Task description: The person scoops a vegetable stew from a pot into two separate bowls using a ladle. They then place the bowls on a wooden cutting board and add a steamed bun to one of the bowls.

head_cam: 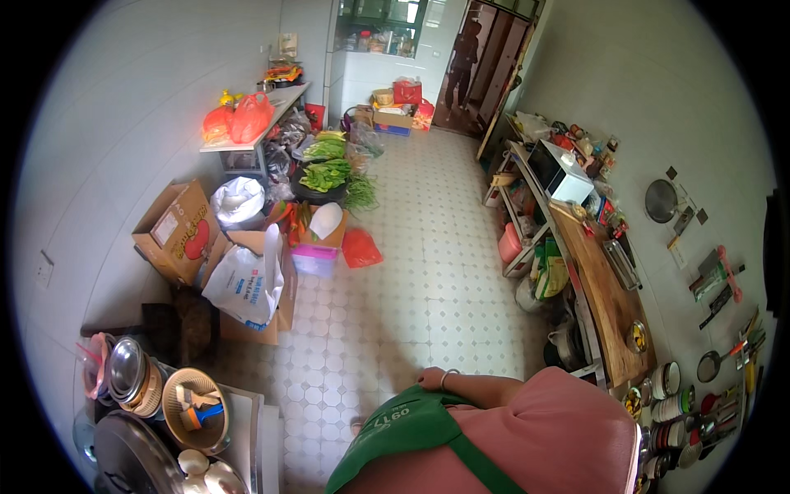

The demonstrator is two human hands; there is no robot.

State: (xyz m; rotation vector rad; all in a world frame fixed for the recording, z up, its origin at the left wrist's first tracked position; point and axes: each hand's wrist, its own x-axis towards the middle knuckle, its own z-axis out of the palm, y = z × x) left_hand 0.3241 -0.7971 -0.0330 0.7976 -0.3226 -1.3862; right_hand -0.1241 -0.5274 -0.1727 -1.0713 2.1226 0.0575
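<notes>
My right hand (431,377), with a bangle at the wrist, is held in front of my green apron (395,426), fingers curled. Whether it grips anything is not clear. My left hand is out of view. Left of my body stands a counter (244,410). On it are a plastic basket (196,435) holding brushes, one with a blue handle (210,412), a large dark pot lid (133,457) and some pale round items (207,472). Behind the basket are stacked metal bowls (128,370). The tiled floor (426,272) stretches ahead of me.
Cardboard boxes (179,225), a white plastic bag (244,287), leafy greens (326,175) and a red bag (361,247) lie along the left. A wooden worktop (595,278) with a microwave (560,171) lines the right wall. A person (463,62) stands at the far doorway.
</notes>
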